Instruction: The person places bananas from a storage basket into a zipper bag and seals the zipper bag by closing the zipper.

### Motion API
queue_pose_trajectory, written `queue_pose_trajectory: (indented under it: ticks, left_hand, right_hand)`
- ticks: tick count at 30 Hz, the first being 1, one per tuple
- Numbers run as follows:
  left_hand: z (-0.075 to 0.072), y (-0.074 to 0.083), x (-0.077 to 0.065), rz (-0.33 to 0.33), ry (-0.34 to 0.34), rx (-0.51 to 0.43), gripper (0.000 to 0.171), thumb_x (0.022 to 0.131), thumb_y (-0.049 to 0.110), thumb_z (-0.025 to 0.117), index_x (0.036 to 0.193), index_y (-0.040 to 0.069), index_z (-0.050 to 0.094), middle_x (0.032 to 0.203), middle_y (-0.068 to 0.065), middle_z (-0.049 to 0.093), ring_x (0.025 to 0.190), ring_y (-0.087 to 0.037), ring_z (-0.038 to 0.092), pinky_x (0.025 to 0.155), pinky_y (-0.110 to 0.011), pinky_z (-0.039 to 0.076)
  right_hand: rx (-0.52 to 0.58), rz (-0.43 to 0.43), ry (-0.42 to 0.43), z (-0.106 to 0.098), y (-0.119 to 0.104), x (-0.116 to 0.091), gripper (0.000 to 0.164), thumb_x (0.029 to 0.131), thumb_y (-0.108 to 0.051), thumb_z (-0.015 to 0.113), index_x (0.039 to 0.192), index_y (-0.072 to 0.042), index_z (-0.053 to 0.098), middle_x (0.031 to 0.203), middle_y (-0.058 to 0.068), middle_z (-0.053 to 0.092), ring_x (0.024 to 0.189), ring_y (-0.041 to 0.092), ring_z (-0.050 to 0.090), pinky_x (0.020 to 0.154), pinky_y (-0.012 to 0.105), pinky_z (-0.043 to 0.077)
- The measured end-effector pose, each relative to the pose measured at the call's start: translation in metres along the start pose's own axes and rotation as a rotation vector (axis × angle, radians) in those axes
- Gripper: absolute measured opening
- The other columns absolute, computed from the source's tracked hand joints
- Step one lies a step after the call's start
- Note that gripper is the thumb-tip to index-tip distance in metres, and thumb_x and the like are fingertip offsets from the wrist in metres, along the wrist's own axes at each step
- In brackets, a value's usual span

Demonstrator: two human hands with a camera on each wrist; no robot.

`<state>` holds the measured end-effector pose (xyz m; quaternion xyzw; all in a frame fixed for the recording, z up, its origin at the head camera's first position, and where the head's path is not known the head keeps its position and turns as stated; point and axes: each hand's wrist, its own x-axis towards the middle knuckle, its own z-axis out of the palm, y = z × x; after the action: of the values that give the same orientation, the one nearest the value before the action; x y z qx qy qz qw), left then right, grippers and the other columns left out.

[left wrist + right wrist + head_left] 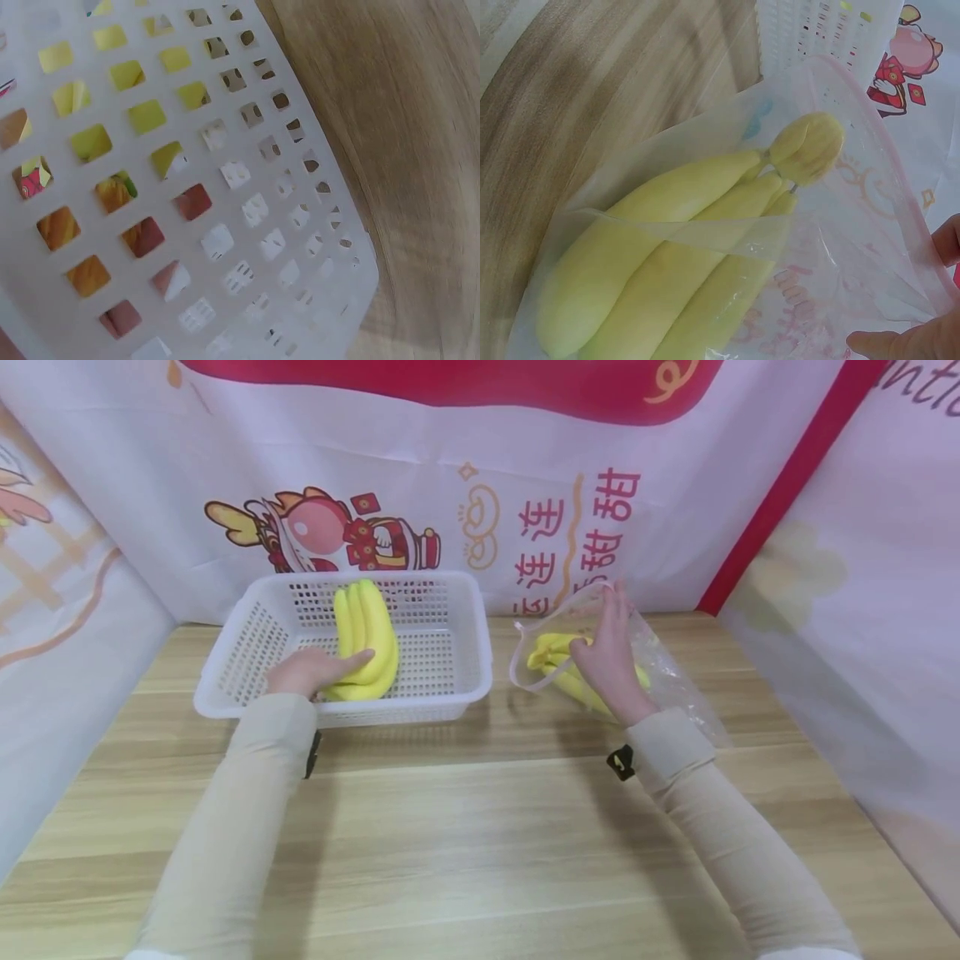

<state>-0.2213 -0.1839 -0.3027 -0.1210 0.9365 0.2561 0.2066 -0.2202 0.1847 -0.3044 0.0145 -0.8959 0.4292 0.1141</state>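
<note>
Inside the white plastic basket lies a bunch of yellow bananas. My left hand reaches over the front rim and grips the bunch at its near end, thumb on top; its other fingers are largely hidden. Through the basket wall, the left wrist view shows patches of yellow and skin. To the right, my right hand holds a clear zip bag by its mouth, which gapes toward the basket. A second bunch of bananas is in the bag, stem toward the opening.
Both containers stand on a wood-grain table, near its back edge. Behind them hangs a printed cloth with a cartoon figure and red characters, and further cloth panels close off the sides.
</note>
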Motion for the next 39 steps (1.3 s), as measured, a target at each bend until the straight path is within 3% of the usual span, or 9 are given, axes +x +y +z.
queue_pose_trajectory:
  ticks: [3, 7, 13, 17, 25, 30, 36, 39]
  left_hand:
    - [-0.002, 0.001, -0.003, -0.002, -0.041, -0.017, 0.092, 0.080, 0.081, 0.039, 0.121, -0.001, 0.051, 0.106, -0.017, 0.054, 0.094, -0.027, 0.050, 0.074, -0.033, 0.043]
    - [-0.001, 0.002, -0.001, 0.012, -0.056, -0.042, 0.085, 0.080, 0.079, 0.044, 0.114, 0.000, 0.052, 0.097, -0.012, 0.054, 0.085, -0.023, 0.050, 0.073, -0.031, 0.044]
    - [0.005, 0.002, 0.005, 0.016, 0.009, -0.031, 0.079, 0.079, 0.077, 0.049, 0.103, 0.002, 0.053, 0.081, -0.007, 0.052, 0.067, -0.018, 0.047, 0.064, -0.027, 0.041]
    - [0.010, 0.004, 0.008, 0.026, 0.047, -0.027, 0.072, 0.081, 0.072, 0.053, 0.099, 0.003, 0.053, 0.077, -0.006, 0.050, 0.068, -0.018, 0.045, 0.064, -0.028, 0.039]
    - [0.016, 0.005, 0.015, 0.008, 0.006, -0.135, 0.072, 0.085, 0.057, 0.061, 0.125, -0.001, 0.043, 0.099, -0.012, 0.047, 0.088, -0.023, 0.045, 0.075, -0.030, 0.041]
    - [0.015, 0.001, 0.016, 0.000, -0.043, -0.164, 0.067, 0.087, 0.056, 0.058, 0.121, -0.001, 0.045, 0.096, -0.010, 0.047, 0.088, -0.022, 0.046, 0.079, -0.033, 0.043]
    - [0.013, -0.002, 0.022, 0.010, -0.077, -0.120, 0.070, 0.092, 0.052, 0.052, 0.129, -0.006, 0.044, 0.114, -0.020, 0.050, 0.101, -0.029, 0.048, 0.101, -0.046, 0.042]
    - [0.013, -0.004, 0.027, -0.012, -0.104, -0.152, 0.073, 0.092, 0.051, 0.052, 0.136, -0.005, 0.040, 0.122, -0.020, 0.047, 0.108, -0.029, 0.045, 0.107, -0.047, 0.038]
  right_hand:
    - [-0.003, -0.005, 0.006, 0.001, 0.001, 0.000, 0.089, 0.080, 0.005, 0.050, 0.153, -0.007, 0.003, 0.161, 0.003, -0.017, 0.149, 0.031, -0.010, 0.121, 0.050, 0.012]
    - [-0.010, -0.005, 0.016, 0.001, 0.002, 0.000, 0.088, 0.079, 0.004, 0.050, 0.153, -0.006, 0.004, 0.162, 0.005, -0.015, 0.149, 0.033, -0.009, 0.121, 0.051, 0.012]
    - [-0.013, 0.005, 0.009, 0.000, 0.002, -0.001, 0.087, 0.080, 0.005, 0.050, 0.153, -0.006, 0.004, 0.161, 0.004, -0.016, 0.149, 0.033, -0.010, 0.121, 0.050, 0.012]
    - [-0.020, 0.004, 0.006, -0.001, 0.002, 0.000, 0.088, 0.080, 0.005, 0.051, 0.153, -0.006, 0.003, 0.162, 0.005, -0.016, 0.149, 0.032, -0.009, 0.121, 0.049, 0.012]
    - [-0.031, 0.003, 0.012, -0.002, 0.003, 0.000, 0.088, 0.080, 0.004, 0.051, 0.153, -0.006, 0.003, 0.162, 0.007, -0.015, 0.150, 0.032, -0.006, 0.121, 0.049, 0.016]
    - [-0.021, 0.001, 0.011, -0.002, 0.003, 0.000, 0.088, 0.080, 0.004, 0.051, 0.153, -0.005, 0.003, 0.162, 0.007, -0.015, 0.150, 0.031, -0.006, 0.121, 0.049, 0.015]
    - [-0.025, -0.006, 0.014, -0.003, 0.004, 0.000, 0.089, 0.078, 0.004, 0.052, 0.152, -0.002, 0.004, 0.161, 0.010, -0.013, 0.150, 0.030, -0.004, 0.122, 0.046, 0.012]
    - [-0.024, -0.014, 0.013, -0.003, 0.004, -0.001, 0.088, 0.078, 0.004, 0.051, 0.152, -0.001, 0.004, 0.161, 0.011, -0.013, 0.150, 0.031, -0.004, 0.122, 0.046, 0.011]
